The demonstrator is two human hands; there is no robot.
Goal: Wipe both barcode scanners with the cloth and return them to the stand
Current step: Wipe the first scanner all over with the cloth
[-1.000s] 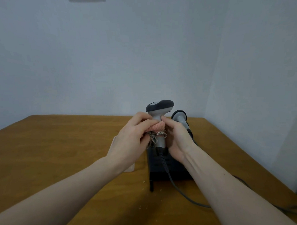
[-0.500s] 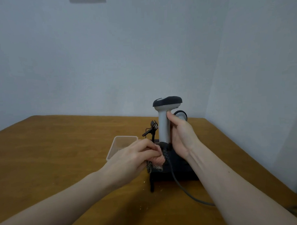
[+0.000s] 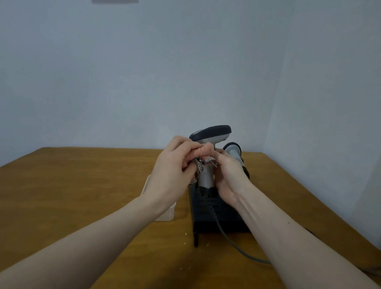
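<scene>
Pink cloth (image 3: 201,153), w/ a checked edge hanging below, is now bunched round the upper handle of the held scanner (image 3: 210,143), just under its dark head. Half a sec ago the left hand (image 3: 171,173) had the cloth down low by the handle's base; it has since run back up to the neck, same spot as a sec ago. Reads as up-and-down strokes on the handle, so scanner no. 1 is mid-wipe, not done, and nothing has gone back yet.

Grip: left hand's fingers curl round the cloth and press it onto the handle from 9 o'clock. Right hand (image 3: 226,175) wraps the handle from 3 o'clock, lower down, fingers mostly hidden behind the shaft, thumb up near the cloth. Scanner stands upright betw. the two hands, head poking out at 12 o'clock above both; its cable (image 3: 222,229) drops from the handle base toward 5 o'clock across the table (image 3: 79,191).

Second scanner (image 3: 233,150) sits behind the right hand at approx. 1 o'clock from the held one, seemingly on the black stand (image 3: 211,217), which is directly below the hands at 6 o'clock. Can't tell how it's seated. Clear plastic tub (image 3: 166,214) lies partly hidden under the left wrist.

Judgement: head and trigger area likely need a pass next, then no. 2.
</scene>
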